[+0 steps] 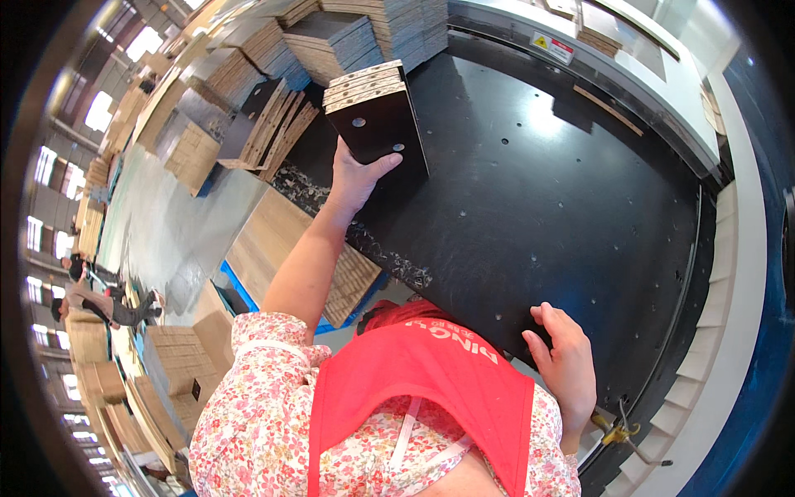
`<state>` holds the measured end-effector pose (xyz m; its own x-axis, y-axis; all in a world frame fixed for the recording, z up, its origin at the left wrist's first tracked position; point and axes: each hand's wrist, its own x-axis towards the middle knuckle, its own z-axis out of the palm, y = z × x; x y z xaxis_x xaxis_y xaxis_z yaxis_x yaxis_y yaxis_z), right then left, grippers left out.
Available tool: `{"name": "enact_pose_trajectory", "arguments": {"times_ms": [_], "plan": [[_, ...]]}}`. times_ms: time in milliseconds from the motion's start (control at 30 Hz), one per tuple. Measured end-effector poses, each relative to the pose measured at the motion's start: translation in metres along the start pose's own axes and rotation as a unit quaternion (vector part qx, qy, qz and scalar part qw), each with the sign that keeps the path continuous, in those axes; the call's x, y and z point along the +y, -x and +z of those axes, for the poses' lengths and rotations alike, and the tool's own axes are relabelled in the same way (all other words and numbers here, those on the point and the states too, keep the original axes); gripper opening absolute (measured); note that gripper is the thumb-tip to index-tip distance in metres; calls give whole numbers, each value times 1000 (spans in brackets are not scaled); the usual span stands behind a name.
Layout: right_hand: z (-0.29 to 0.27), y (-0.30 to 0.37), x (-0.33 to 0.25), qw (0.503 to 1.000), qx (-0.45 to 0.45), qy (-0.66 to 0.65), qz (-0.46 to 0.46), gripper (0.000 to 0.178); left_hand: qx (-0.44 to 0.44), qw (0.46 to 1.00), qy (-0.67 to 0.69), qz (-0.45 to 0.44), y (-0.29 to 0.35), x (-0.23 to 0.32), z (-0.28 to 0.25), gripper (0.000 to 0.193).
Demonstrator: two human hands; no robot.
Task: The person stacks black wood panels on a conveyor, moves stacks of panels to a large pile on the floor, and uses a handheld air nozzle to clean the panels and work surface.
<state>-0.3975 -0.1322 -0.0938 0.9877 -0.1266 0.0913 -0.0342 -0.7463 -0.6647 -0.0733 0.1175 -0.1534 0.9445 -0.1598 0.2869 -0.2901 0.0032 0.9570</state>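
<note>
My left hand point(356, 174) reaches out and grips the lower edge of a small stack of dark square boards point(377, 116). The boards have pale layered edges and drilled holes, and the stack stands tilted on the near-left part of a large black worktable point(563, 190). My right hand point(567, 360) rests flat on the table's near edge, fingers spread, holding nothing. A floral sleeve and a red apron fill the bottom of the view.
Taller stacks of similar boards point(348, 41) stand beyond the table, with more boards point(273, 124) leaning at the left. Pale panels lie on a blue pallet point(273, 240) below the table. A white machine rail point(596, 58) borders the far side. People point(99, 302) work at far left.
</note>
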Motion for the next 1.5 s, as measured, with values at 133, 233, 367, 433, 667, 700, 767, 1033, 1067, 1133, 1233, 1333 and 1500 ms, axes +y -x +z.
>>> {"name": "enact_pose_trajectory", "arguments": {"times_ms": [133,233,367,433,667,700,767,1033,1067,1133,1233,1333,1500], "plan": [[-5,-18,-2,1000,-18,-18,-18,36,55,998,12,-34,9,27,-19,58],[-5,-30,-4,998,-31,-39,-30,36,71,997,22,-25,8,56,-72,62],[2,-52,-6,997,-40,-42,-55,35,92,996,-1,-18,-4,113,-126,70],[7,-63,-15,995,-51,-45,-74,34,107,992,-68,-18,-21,125,-177,69],[49,-122,-54,986,-97,-34,-130,37,38,982,-101,-154,-74,164,-253,61],[56,-132,-61,984,-100,-34,-146,37,26,977,-117,-178,-83,164,-256,61],[69,-154,-72,977,-109,-40,-177,38,-24,964,-129,-232,-104,158,-269,60],[115,-244,-115,948,-201,-102,-224,32,-119,912,-239,-311,-160,126,-283,56],[120,-257,-119,943,-208,-108,-236,31,-106,912,-257,-302,-159,123,-285,57],[128,-282,-131,941,-205,-119,-242,25,-85,911,-294,-278,-161,119,-287,59],[153,-326,-147,934,-154,-151,-283,23,-36,918,-342,-197,-150,118,-298,52],[187,-384,-158,931,-83,-229,-272,27,104,976,-190,-34,-123,92,-319,44],[258,-474,-171,935,-38,-331,-123,41,382,913,139,40,-47,-12,-288,46]]}}
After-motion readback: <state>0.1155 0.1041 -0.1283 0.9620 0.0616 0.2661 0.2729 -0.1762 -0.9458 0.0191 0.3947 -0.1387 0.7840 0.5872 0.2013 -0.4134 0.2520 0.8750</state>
